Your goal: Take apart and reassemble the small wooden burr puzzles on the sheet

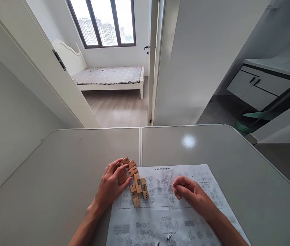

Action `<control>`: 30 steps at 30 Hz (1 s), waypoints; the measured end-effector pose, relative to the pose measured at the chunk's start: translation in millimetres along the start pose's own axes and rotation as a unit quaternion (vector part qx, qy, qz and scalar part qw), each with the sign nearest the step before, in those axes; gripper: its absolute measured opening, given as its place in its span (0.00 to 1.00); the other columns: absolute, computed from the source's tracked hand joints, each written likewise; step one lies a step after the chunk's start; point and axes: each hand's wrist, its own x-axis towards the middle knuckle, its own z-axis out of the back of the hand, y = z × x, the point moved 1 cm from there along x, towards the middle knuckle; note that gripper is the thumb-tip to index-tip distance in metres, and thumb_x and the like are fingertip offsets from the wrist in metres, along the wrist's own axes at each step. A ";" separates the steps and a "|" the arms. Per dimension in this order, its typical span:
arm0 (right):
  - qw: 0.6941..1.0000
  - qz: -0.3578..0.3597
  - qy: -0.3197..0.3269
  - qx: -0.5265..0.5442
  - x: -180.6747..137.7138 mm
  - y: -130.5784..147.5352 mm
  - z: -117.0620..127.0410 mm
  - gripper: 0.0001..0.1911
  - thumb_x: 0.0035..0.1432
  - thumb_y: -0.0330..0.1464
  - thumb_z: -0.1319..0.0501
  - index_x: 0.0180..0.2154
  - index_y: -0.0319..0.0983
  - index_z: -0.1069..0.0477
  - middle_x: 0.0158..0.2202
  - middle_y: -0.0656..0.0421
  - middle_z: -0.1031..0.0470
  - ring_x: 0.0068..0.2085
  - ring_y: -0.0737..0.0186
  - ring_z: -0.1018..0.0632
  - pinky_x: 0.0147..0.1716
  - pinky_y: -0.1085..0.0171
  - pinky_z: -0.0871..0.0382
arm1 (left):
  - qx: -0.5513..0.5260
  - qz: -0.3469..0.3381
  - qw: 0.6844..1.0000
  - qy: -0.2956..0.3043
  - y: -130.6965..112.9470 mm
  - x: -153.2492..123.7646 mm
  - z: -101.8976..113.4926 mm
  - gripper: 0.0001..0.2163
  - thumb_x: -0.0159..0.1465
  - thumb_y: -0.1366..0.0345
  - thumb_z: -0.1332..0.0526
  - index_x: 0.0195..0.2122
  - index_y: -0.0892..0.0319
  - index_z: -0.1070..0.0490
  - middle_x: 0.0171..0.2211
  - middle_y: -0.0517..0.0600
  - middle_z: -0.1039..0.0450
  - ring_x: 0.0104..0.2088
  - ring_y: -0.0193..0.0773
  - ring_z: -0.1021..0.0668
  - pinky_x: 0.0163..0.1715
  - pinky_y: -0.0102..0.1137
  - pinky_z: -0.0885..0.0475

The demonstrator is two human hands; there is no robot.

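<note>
My left hand [111, 186] curves around a tight group of wooden blocks [132, 169], fingers along the far side and thumb on the near side. Digits are marked on some of them, and my fingers partly cover the group. Just right of my thumb, more interlocking wooden blocks [138, 186] lie together on a printed sheet [186, 218]; one carries a black 3. Over the right part of that sheet rests my right hand [188, 191], its fingers curled in and the thumb against the index finger. Nothing shows between those fingers.
The sheet, with rows of small diagrams and a torn spot near its lower edge, lies on a grey table [83, 160] with a centre seam. Beyond the table are a doorway, a bed [111, 75] and a window. A white cabinet [260, 82] stands at the right.
</note>
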 end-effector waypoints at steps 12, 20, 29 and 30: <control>1.000 0.000 -0.004 -0.009 -0.2 -1.7 1.1 0.13 0.66 0.45 0.36 0.41 0.42 0.24 0.34 0.58 0.25 0.34 0.58 0.28 0.40 0.58 0.34 | -0.013 0.011 1.000 -0.003 1.0 -0.5 -0.4 0.10 0.66 0.54 0.33 0.44 0.51 0.24 0.63 0.55 0.30 0.59 0.52 0.23 0.55 0.50 0.21; 1.000 0.005 0.000 -0.016 -0.2 -1.1 2.0 0.13 0.66 0.45 0.35 0.41 0.41 0.24 0.34 0.58 0.25 0.34 0.58 0.27 0.40 0.58 0.33 | -0.032 0.015 0.999 -0.026 -1.9 0.8 2.2 0.10 0.65 0.54 0.32 0.40 0.53 0.22 0.62 0.54 0.27 0.57 0.52 0.20 0.54 0.50 0.20; 1.000 -0.001 0.003 -0.007 -0.5 5.2 -0.8 0.14 0.66 0.45 0.35 0.40 0.41 0.24 0.33 0.58 0.25 0.34 0.58 0.28 0.40 0.58 0.33 | -0.037 0.039 0.997 -0.053 0.5 -0.8 1.3 0.08 0.66 0.55 0.34 0.38 0.52 0.19 0.60 0.52 0.24 0.52 0.50 0.17 0.54 0.49 0.18; 1.000 -0.001 0.006 -0.005 -0.6 4.8 -0.6 0.13 0.66 0.45 0.36 0.40 0.41 0.24 0.34 0.58 0.25 0.34 0.58 0.28 0.40 0.58 0.33 | -0.036 0.038 0.997 -0.054 1.4 -0.9 1.0 0.07 0.67 0.56 0.35 0.38 0.52 0.19 0.60 0.51 0.24 0.52 0.50 0.17 0.55 0.50 0.18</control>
